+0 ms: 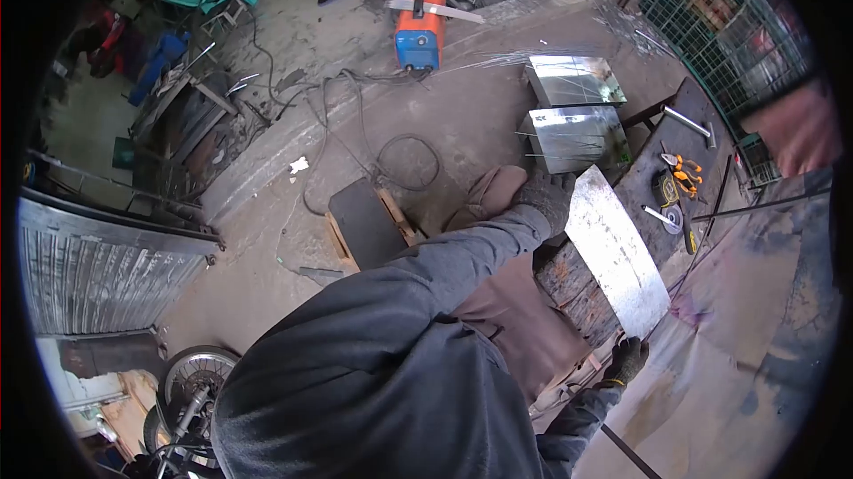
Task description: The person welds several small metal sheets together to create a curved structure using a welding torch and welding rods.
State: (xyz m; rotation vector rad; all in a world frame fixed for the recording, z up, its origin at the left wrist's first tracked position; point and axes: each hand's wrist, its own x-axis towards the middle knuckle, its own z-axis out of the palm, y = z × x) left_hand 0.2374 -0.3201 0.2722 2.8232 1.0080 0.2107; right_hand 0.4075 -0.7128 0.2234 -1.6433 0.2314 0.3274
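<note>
A flat piece of bare sheet metal (617, 252) with angled corners lies tilted across a dark, worn bench (569, 279). My left hand (548, 197), in a dark grey glove, grips its upper left edge; the fingers are partly hidden. At the lower end of the sheet, my gloved right hand (629, 360) is closed on the edge. Beyond the sheet on the bench are orange-handled pliers (684, 177), a tape measure (664, 187), a round disc (673, 219) and a metal hammer-shaped tool (691, 125).
Two shiny box-shaped metal pieces (579, 137) stand left of the bench. An orange and blue welding machine (419, 30) is farther back, with cables (360, 115) across the floor. A small stool (366, 223), a motorcycle wheel (200, 377) and a green mesh cage (711, 26) surround me.
</note>
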